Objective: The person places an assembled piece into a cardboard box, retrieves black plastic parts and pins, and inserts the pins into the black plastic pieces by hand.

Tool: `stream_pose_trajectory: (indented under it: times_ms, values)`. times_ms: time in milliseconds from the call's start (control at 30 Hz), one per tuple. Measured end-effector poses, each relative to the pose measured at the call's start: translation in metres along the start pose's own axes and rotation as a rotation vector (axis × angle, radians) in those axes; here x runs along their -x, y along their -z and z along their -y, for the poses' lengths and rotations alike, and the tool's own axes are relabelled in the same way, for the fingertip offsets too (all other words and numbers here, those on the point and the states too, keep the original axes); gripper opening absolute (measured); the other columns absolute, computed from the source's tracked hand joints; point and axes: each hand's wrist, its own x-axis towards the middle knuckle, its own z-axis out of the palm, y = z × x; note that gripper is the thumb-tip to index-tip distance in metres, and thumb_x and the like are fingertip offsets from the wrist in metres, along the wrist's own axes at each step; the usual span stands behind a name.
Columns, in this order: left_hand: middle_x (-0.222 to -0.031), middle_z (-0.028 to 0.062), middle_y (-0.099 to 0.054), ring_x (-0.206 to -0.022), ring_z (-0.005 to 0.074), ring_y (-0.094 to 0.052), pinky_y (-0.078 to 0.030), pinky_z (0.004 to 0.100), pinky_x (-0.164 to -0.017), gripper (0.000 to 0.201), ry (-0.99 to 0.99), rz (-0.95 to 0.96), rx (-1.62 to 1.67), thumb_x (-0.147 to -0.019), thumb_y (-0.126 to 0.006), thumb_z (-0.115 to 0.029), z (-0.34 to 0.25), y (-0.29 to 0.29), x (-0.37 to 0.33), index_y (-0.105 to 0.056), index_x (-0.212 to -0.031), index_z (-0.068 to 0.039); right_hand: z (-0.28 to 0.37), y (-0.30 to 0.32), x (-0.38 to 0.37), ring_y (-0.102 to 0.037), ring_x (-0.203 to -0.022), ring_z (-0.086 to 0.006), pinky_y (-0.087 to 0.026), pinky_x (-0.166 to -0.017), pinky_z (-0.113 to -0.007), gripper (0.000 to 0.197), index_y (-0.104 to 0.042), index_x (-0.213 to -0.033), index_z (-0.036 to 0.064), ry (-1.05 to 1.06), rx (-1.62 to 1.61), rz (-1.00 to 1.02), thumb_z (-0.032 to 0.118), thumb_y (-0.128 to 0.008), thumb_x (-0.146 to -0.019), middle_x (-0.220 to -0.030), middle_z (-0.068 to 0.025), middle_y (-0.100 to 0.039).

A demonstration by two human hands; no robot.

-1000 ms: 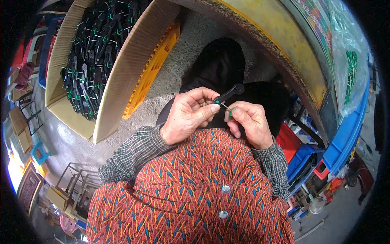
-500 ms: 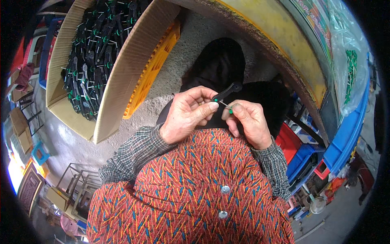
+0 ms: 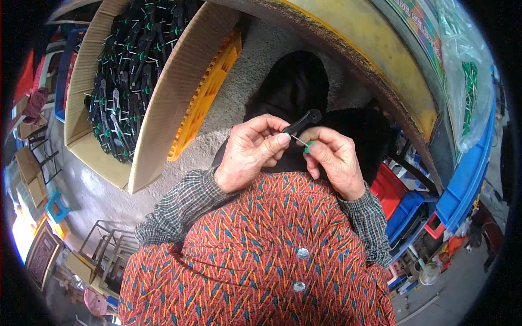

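Head view: carton [image 3: 168, 89] holds a heap of black parts [image 3: 124, 81] with green-ended pins; top cut off by frame. Clear bag [image 3: 472, 142], right, has green pieces [image 3: 468, 100]. Left hand [image 3: 250, 151]: fingers clamped on black link [image 3: 310, 118] over lap [image 3: 356, 130], near end hidden. Right hand [image 3: 337, 163]: fingers pinching green-capped pin [image 3: 309, 147]; pin-to-link contact unclear. Grey floor [image 3: 100, 176], orange crate [image 3: 205, 100] beside carton.

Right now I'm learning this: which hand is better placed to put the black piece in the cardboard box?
Probably the left hand: it holds the black piece and is nearer the cardboard box, while the right hand holds a green-headed pin.
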Motion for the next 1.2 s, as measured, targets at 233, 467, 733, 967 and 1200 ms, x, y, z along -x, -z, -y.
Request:
stream_pose_trajectory:
  times_ms: [233,467,733,967,1200]
  values:
    - [-0.083,0.0027,-0.060,-0.068,0.0083,-0.053,-0.044,0.0210,-0.061,0.016,-0.047,0.021,-0.027,-0.090,-0.062,-0.007,0.005,0.003,-0.001,-0.061,-0.104,0.000,0.000,0.000,0.003,-0.045,-0.050,-0.0024,-0.036,-0.045,-0.019,0.013,-0.060,-0.090,-0.0006,0.084,0.066,-0.054,0.012,-0.063,-0.090,-0.063,0.0024,-0.052]
    - [-0.090,0.0067,-0.063,-0.086,0.0139,-0.058,-0.045,0.0268,-0.080,0.015,-0.325,0.065,-0.527,-0.084,-0.068,-0.007,-0.010,0.012,-0.004,-0.068,-0.096,0.002,0.005,0.002,0.004,-0.044,-0.050,-0.0023,-0.034,-0.045,-0.019,0.023,-0.061,-0.085,0.0009,0.059,0.105,-0.006,0.021,-0.057,-0.095,-0.059,0.0030,-0.050]
    - [-0.089,0.0047,-0.066,-0.081,0.0100,-0.060,-0.047,0.0230,-0.075,0.017,-0.215,0.009,-0.291,-0.085,-0.067,-0.006,-0.013,0.011,0.001,-0.066,-0.101,0.002,0.012,0.010,0.007,-0.046,-0.053,-0.0034,-0.036,-0.048,-0.021,0.020,-0.061,-0.086,0.0009,-0.049,0.048,0.059,0.020,-0.060,-0.093,-0.063,0.0036,-0.052]
    - [-0.082,0.0068,-0.063,-0.059,0.0071,-0.051,-0.035,0.0177,-0.046,0.025,0.030,0.169,0.093,-0.090,-0.063,-0.016,-0.012,0.016,-0.001,-0.058,-0.109,-0.001,0.019,-0.002,0.010,-0.053,-0.059,-0.0099,-0.043,-0.054,-0.025,0.017,-0.060,-0.089,-0.0013,0.304,0.399,-0.074,0.013,-0.069,-0.083,-0.071,-0.0052,-0.056]
    - [-0.083,0.0097,-0.060,-0.067,0.0135,-0.054,-0.042,0.0212,-0.046,0.025,0.099,0.247,0.301,-0.093,-0.059,-0.022,-0.009,0.013,0.000,-0.054,-0.109,-0.003,0.020,-0.006,0.010,-0.055,-0.057,-0.0142,-0.044,-0.053,-0.027,0.019,-0.059,-0.090,-0.0018,0.450,0.473,-0.082,0.009,-0.071,-0.079,-0.074,-0.0089,-0.057]
